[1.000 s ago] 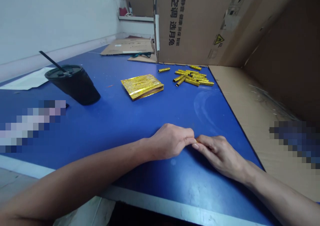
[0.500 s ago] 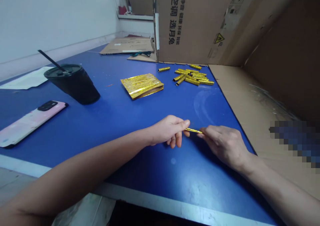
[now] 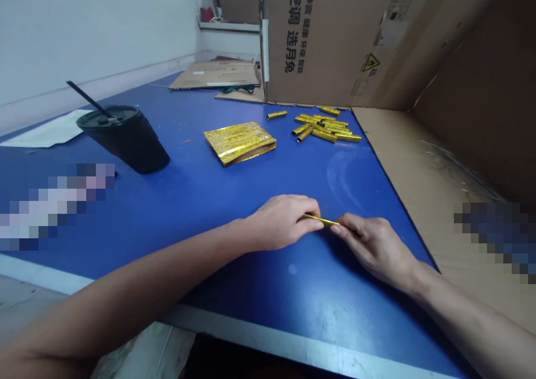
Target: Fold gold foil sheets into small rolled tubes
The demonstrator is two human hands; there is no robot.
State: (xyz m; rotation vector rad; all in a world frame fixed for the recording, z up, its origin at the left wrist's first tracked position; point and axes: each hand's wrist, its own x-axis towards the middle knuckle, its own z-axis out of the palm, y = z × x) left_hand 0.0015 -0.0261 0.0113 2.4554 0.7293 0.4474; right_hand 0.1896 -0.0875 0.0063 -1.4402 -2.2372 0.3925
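Observation:
Between my two hands stretches a thin strip of shiny gold paper [image 3: 328, 221], seen nearly edge-on. My left hand [image 3: 288, 221] is closed on its left end, with the thumb below and the fingers above. At the other end, my right hand [image 3: 372, 242] pinches it between thumb and forefinger. Both hands are just above the blue table [image 3: 251, 281]. Beyond them lies a stack of gold foil paper sheets [image 3: 239, 143], its near right edge slightly lifted. To the right of the stack, several small gold paper tubes [image 3: 324, 128] lie in a loose heap, and one gold tube [image 3: 277, 115] lies apart.
A dark tumbler [image 3: 129, 142] with a straw stands at the left, by a white sheet [image 3: 46, 129]. A blurred-out object [image 3: 58, 203] lies nearer. A large cardboard box [image 3: 330, 44] rises at the back; flat cardboard [image 3: 215, 75] lies beside it, more cardboard [image 3: 422, 200] on the right.
My left hand has turned over, its fingers now curled above the gold strip and its thumb below. My right hand still pinches the other end, its thumb showing more. The view has shifted slightly.

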